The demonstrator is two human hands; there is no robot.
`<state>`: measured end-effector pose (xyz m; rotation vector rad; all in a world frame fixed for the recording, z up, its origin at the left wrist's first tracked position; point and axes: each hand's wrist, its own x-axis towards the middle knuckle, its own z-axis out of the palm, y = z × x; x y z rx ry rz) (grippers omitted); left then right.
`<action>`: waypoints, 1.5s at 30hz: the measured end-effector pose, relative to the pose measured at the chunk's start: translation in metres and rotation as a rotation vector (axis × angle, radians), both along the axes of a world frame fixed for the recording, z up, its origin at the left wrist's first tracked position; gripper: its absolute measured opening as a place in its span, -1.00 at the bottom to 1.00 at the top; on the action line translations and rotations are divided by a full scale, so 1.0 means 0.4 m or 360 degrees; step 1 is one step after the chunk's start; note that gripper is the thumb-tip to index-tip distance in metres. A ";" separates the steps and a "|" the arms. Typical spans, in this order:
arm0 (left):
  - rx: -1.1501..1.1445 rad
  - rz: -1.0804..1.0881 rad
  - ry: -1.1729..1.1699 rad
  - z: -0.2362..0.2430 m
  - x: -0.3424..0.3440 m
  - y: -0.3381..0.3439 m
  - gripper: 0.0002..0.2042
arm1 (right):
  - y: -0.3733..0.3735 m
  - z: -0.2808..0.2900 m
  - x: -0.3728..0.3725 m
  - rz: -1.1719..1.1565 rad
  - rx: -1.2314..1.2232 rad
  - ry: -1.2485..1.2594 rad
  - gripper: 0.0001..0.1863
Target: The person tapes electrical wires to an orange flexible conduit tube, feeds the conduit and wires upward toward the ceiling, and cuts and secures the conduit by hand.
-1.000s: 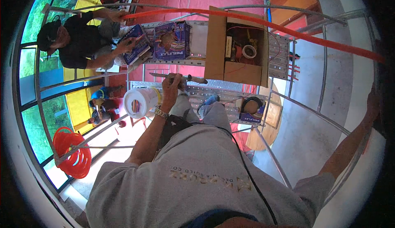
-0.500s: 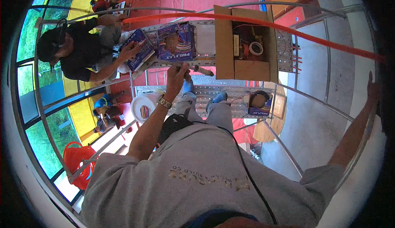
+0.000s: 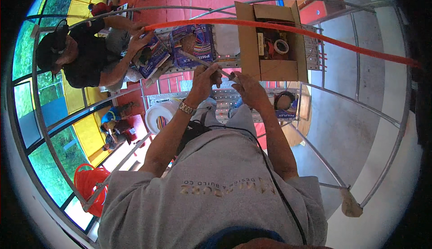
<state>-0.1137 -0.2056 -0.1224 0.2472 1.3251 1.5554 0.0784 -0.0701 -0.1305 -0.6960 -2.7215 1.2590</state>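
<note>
A long, slim greyish rod-like tool (image 3: pixel 192 57) with a thicker, light-coloured end slants in front of my body. My left hand (image 3: pixel 203 83) is closed around its middle, a metal-band watch on the wrist. Closed at the thicker end is my right hand (image 3: pixel 250 90), its fingers partly hiding that end. Beyond both hands lies an open cardboard box (image 3: pixel 277 71) containing a white tape roll (image 3: pixel 281 47) and other small items. To its left, a blue printed box (image 3: pixel 194 61) shows coiled wires through its opening.
An orange-red flexible tube (image 3: pixel 252 23) arches across the far side, its left end at a co-worker's hands (image 3: pixel 139 37). Metal scaffold poles (image 3: pixel 355 103) surround me. A white bucket (image 3: pixel 161 114), an orange tube coil (image 3: pixel 90 188) and another blue wire box (image 3: pixel 286 113) stand nearby.
My right hand has come from the pole at the far right to the tool's thicker end. The tool has tilted more steeply. The co-worker's hands have moved up to the orange-red tube.
</note>
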 end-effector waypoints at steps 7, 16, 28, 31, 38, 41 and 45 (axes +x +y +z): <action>-0.0236 -0.0455 0.1947 -0.047 -0.240 0.027 -0.55 | -0.067 -0.049 0.011 -0.0597 -0.0315 0.0472 -0.61; -0.0432 -0.1120 0.2585 -0.082 -0.440 0.185 -0.61 | -0.138 0.014 -0.030 -0.0906 -0.0780 0.0389 -0.65; -0.0132 -0.1082 0.2022 0.011 -0.375 0.125 -0.69 | -0.171 0.048 -0.221 -0.0589 0.0209 0.0555 -0.42; -0.0112 -0.1104 0.2071 0.009 -0.376 0.128 -0.69 | -0.159 0.080 -0.259 -0.0520 0.0033 0.0245 -0.32; 0.0035 -0.0968 0.2157 -0.070 -0.356 0.112 -0.71 | -0.171 0.093 -0.277 -0.0465 0.0119 -0.0030 -0.24; 0.0085 -0.1048 0.2032 -0.048 -0.346 0.122 -0.70 | -0.181 0.071 -0.260 -0.0401 0.0223 -0.0269 -0.24; 0.0235 -0.1005 0.2402 -0.099 -0.357 0.104 -0.70 | -0.201 0.132 -0.268 -0.0294 0.0250 -0.0518 -0.23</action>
